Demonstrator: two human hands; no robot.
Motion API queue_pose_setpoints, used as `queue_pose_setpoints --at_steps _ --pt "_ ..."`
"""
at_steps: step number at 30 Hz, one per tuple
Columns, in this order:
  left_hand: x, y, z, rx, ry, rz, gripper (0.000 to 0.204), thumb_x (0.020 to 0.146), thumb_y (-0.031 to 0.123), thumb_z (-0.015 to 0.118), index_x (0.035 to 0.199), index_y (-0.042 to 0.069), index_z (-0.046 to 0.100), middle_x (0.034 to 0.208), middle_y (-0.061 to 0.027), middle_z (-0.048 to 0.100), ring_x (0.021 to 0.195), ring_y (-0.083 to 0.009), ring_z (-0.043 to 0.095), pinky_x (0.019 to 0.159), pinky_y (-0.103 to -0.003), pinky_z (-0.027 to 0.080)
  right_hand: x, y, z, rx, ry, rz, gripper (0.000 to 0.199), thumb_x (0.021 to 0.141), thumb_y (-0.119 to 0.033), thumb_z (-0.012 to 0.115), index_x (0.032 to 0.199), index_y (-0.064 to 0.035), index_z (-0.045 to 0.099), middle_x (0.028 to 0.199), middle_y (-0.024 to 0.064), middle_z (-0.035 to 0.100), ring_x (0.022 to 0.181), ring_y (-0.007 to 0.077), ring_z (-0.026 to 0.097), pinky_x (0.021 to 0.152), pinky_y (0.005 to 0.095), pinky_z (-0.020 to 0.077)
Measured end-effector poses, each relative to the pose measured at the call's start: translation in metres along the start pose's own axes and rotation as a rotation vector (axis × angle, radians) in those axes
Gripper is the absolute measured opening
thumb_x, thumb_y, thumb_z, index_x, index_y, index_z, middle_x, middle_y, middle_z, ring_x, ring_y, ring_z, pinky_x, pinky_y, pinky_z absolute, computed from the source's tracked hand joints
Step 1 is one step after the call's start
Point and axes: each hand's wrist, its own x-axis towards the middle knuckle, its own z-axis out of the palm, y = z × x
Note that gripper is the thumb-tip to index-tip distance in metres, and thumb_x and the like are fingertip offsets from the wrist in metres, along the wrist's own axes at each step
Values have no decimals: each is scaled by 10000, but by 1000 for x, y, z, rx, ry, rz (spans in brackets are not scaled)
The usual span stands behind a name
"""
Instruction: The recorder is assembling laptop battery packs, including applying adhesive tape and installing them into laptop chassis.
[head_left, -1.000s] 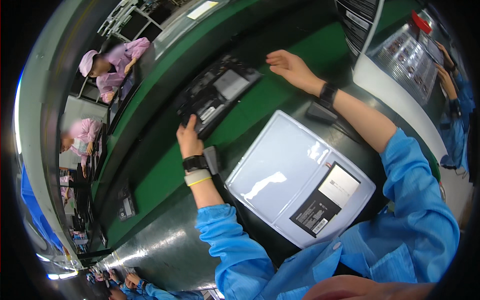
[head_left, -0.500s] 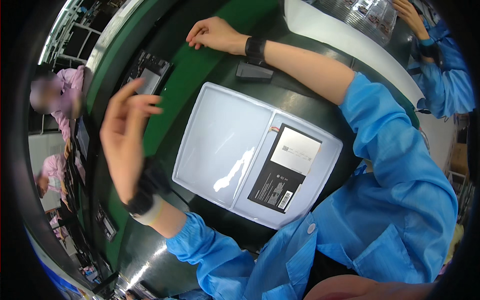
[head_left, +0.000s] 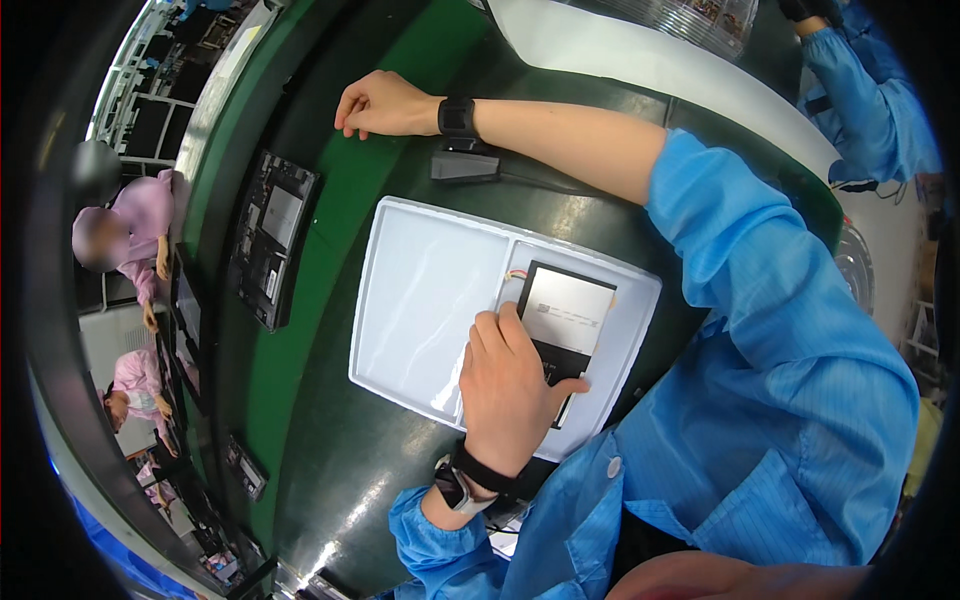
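A flat black laptop battery [head_left: 568, 312] with a silver label area and a short coloured cable lies in the right compartment of a white divided tray [head_left: 405, 392]. My left hand [head_left: 505, 385] is over its near part, fingers along the left edge and thumb at the right edge, closed on it. The hand hides much of the battery's lower half. My right hand [head_left: 383, 105] hovers over the green belt beyond the tray, fingers loosely curled with nothing visible in them. Its black wristband [head_left: 457, 117] is above a small dark grey box [head_left: 465, 166].
An opened laptop base [head_left: 272, 240] lies along the green belt [head_left: 350, 185] at left, with another small unit [head_left: 246, 468] farther down. Co-workers in pink work beyond it. A co-worker's blue sleeve [head_left: 850, 90] is at upper right, beside a clear plastic tray [head_left: 700, 22].
My left hand has moved right from above the belt onto the battery and closed on it. My right hand has shifted slightly left and down in the picture. The opened laptop base is now uncovered.
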Motion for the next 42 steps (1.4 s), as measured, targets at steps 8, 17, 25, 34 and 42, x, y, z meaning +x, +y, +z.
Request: queue_pose_setpoints --at_steps 8,17,25,34,42 --pt "-5 -29 -4 -879 36 -175 404 867 83 745 1153 13 468 958 -183 674 891 -260 681 793 -320 516 -1 -47 -9 156 -2 -104 195 875 -79 553 948 -1 716 853 82 729 750 132 689 699 259 530" --pt "69 -110 -52 -1357 559 -192 276 986 82 574 1220 -31 480 1141 -132 654 1013 -137 603 914 -279 454 -76 -76 -30 567 -194 239 323 955 -310 627 955 11 666 849 88 684 718 140 647 623 227 481" --pt "107 -108 -26 -1540 569 -218 305 959 78 579 1235 -30 507 1117 -150 666 1003 -178 635 893 -305 485 -89 -71 -33 293 -70 31 165 997 -115 574 938 27 635 855 71 687 752 105 637 627 228 494" --pt "106 -105 -44 -1644 784 -132 210 940 172 513 1075 17 556 955 -98 620 684 -195 588 606 -257 469 -88 -73 -32 222 -72 32 140 999 -132 571 951 -4 599 861 42 662 794 94 631 685 221 494" --pt "107 -102 -36 -1471 765 -71 388 969 163 615 1279 -14 463 1181 -158 632 1086 -198 608 978 -329 455 -112 -107 -23 203 -174 -117 69 897 -31 666 901 35 645 837 58 681 765 100 642 712 245 531"
